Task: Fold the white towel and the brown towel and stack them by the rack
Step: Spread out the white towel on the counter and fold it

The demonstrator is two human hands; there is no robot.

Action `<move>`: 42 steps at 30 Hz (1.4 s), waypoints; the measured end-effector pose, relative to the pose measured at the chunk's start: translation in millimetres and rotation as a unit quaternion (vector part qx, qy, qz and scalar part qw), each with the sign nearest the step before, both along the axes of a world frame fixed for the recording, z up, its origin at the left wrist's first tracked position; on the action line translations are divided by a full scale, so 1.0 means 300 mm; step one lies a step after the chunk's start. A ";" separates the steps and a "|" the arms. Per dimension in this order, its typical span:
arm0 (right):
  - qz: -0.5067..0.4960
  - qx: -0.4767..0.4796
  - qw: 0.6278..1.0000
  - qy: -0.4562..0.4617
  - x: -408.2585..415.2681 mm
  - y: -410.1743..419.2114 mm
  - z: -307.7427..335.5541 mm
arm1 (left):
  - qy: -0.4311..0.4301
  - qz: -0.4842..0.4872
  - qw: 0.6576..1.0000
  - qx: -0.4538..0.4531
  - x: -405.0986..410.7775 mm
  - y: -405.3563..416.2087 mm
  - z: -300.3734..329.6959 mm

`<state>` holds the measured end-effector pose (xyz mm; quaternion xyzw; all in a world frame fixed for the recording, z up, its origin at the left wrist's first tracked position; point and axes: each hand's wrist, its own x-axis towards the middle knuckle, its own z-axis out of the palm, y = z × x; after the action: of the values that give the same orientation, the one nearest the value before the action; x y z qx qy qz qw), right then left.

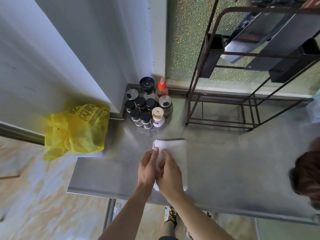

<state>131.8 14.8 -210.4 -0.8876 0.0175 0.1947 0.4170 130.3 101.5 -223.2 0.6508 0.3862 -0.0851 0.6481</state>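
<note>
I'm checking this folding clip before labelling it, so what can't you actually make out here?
- Brown towel: head view, cut off by the right edge and blurred; folded or not, unclear.
- White towel: near part hidden under left hand and right hand.
- Yellow bag: contents hidden.
- Spice jars: labels too small.

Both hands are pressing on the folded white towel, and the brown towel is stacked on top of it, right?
Not quite. The head view shows both hands on the folded white towel, but the brown towel is not stacked on it; it lies apart at the table's right edge.
</note>
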 end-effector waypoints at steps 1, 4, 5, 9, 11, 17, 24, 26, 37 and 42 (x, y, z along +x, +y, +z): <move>0.021 0.008 1.000 0.009 0.001 0.005 -0.008 | 0.010 -0.021 0.999 0.036 0.001 0.008 -0.013; 0.059 0.068 0.996 0.014 0.003 -0.013 -0.015 | 0.029 -0.050 0.989 0.134 0.014 0.031 -0.053; 0.071 0.065 0.995 -0.013 0.000 -0.031 -0.017 | 0.023 -0.049 0.986 0.157 0.019 0.032 -0.060; 0.129 -0.128 0.952 -0.245 0.009 -0.114 -0.043 | -0.103 -0.105 0.941 0.306 0.014 0.003 -0.056; 0.166 -0.177 0.938 -0.249 0.036 -0.135 -0.064 | -0.160 -0.185 0.886 0.393 0.006 -0.008 -0.078; 0.236 -0.247 0.920 -0.192 0.082 -0.167 -0.172 | -0.225 -0.330 0.795 0.456 0.016 0.023 -0.214; 0.234 -0.241 0.926 -0.173 0.094 -0.156 -0.220 | -0.189 -0.340 0.818 0.424 0.029 0.017 -0.270; 0.215 -0.202 0.942 -0.163 0.084 -0.169 -0.195 | -0.180 -0.344 0.819 0.423 0.025 0.019 -0.260; -0.246 0.086 0.944 0.200 0.064 -0.182 -0.102 | -0.147 -0.345 0.854 0.361 0.043 0.029 -0.176; -0.200 0.145 0.933 0.261 0.131 -0.217 -0.035 | -0.118 -0.256 0.914 0.291 0.031 -0.014 -0.085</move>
<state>171.2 -50.3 -220.9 -0.7137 0.2743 0.3329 0.5519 139.7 97.4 -248.7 0.8923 0.1353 -0.0547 0.4271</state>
